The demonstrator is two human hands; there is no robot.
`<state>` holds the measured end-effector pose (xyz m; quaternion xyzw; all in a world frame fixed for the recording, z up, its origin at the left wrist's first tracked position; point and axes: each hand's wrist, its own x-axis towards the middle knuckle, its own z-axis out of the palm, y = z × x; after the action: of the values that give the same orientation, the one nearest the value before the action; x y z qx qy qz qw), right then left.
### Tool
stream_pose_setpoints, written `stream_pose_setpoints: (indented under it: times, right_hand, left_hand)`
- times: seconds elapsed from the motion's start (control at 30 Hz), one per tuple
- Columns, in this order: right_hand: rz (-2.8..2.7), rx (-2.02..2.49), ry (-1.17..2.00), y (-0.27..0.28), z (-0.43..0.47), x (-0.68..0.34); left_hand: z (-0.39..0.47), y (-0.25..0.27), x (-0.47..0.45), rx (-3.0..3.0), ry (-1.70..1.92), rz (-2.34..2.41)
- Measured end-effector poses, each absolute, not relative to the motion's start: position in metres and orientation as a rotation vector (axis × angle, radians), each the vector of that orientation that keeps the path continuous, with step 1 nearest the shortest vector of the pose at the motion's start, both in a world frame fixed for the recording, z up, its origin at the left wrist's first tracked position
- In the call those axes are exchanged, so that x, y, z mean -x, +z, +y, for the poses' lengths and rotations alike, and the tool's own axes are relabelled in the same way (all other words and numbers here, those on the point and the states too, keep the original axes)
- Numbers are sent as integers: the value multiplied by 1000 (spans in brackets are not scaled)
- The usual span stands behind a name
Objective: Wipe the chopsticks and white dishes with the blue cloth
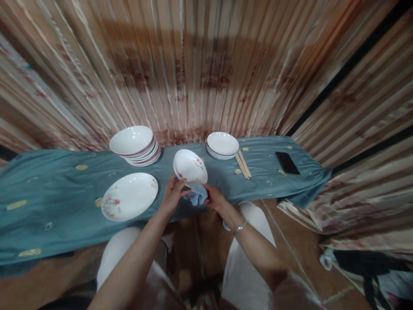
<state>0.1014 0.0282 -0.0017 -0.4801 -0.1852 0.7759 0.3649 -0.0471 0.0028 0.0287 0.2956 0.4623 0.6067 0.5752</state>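
Observation:
At the near edge of the covered table, a white plate (pixel 190 165) with a small flower print is tilted toward me. My left hand (pixel 174 193) is closed on its lower left rim, the thumb at the edge and a fingertip near the cloth. A crumpled light blue cloth (pixel 197 195) lies bunched against the plate's near edge, and my right hand (pixel 215 199) grips it from the right. Just left of my hands a large flowered oval plate (pixel 129 197) rests flat. Whether the tilted plate touches the table cannot be made out.
Toward the back left stands a stack of bowls and plates (pixel 134 142). Behind my right hand are stacked small plates (pixel 222 144), with wooden chopsticks (pixel 243 164) beside them. A black phone (pixel 287 163) lies on the green tablecloth (pixel 74 185). Patterned curtains (pixel 200 73) hang close behind.

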Motion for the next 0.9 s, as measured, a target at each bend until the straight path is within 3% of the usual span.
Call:
stream_pose_setpoints:
  times: [0.37,0.47,0.63,0.9]
  right_hand:
    - [-629,1345,1777,1,28,-119]
    - [-695,1373,1731,1,27,-127]
    - [-830,1416,1666,2,25,-139]
    - [-988,1507,1587,3,24,-152]
  left_hand:
    - [-2,26,55,-1003,1419,1276]
    - [-6,27,63,-1598,1501,1528]
    - [-17,26,63,-2533,1070,1570]
    - [-11,11,46,-2433,984,1330]
